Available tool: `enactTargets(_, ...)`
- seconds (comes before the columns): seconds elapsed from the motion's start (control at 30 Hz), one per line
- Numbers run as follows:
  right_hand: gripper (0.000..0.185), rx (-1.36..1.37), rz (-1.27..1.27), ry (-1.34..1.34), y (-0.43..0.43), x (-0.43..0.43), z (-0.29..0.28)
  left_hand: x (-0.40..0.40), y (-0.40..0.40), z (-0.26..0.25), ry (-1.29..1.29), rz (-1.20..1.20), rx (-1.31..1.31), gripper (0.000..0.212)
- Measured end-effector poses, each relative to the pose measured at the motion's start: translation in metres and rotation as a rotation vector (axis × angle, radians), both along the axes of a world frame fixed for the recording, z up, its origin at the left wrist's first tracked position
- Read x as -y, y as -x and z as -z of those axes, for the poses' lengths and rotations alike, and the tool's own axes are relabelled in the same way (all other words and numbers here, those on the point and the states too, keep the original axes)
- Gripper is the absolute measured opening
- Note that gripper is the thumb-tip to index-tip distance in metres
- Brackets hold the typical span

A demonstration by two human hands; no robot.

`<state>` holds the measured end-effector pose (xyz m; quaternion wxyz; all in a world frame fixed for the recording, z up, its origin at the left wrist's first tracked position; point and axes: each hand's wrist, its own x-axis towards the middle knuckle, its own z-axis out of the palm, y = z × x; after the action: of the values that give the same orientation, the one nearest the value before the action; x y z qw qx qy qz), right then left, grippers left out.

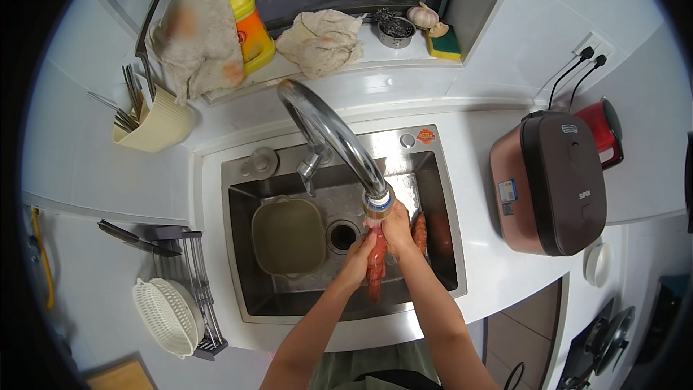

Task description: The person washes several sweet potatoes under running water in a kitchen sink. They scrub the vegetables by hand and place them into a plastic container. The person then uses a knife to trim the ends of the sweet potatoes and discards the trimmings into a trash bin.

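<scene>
Under the spout of the chrome faucet (346, 135), both my hands are around a wet, long reddish root vegetable (376, 265). My left hand (361, 253) grips its left side, and my right hand (398, 229) holds it from the right, nearer the spout. The vegetable's tapered end points towards me, over the stainless steel sink (346, 311). A second reddish root vegetable (420, 234) lies in the basin, just right of my right hand. Left of the round drain (342, 236) sits an olive-coloured plastic basin (288, 237). The faucet head hides part of the held vegetable's upper end.
A Supor rice cooker (563, 184) and a red kettle (598, 130) stand right of the sink. Left are a dish rack (197, 292), a white colander (165, 314) and a knife (135, 238). Cloths (322, 43), a yellow pump bottle (249, 27) and a sponge (445, 44) line the sill.
</scene>
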<state>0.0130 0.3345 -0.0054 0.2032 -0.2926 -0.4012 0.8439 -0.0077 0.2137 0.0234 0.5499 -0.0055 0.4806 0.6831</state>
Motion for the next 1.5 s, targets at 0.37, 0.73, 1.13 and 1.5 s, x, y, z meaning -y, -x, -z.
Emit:
enactTargets(0.37,0.028,0.033,0.21,0.014,0.007,0.0,-0.009,0.015,-0.008,0.019,0.243,0.127,-0.793,0.025)
enactTargets(0.73,0.017,-0.675,-0.208,0.757,0.013,-0.035,-0.024,-0.007,0.036,-0.011,-0.175,0.548,0.245,0.061)
enactTargets(1.13,0.016,0.268,0.051,0.169,0.029,-0.029,-0.042,0.002,0.019,0.014,0.045,0.332,-0.763,0.026)
enactTargets(1.5,0.022,0.129,-0.028,0.356,-0.021,-0.032,0.022,0.024,-0.016,0.017,0.444,0.551,-0.325,0.041)
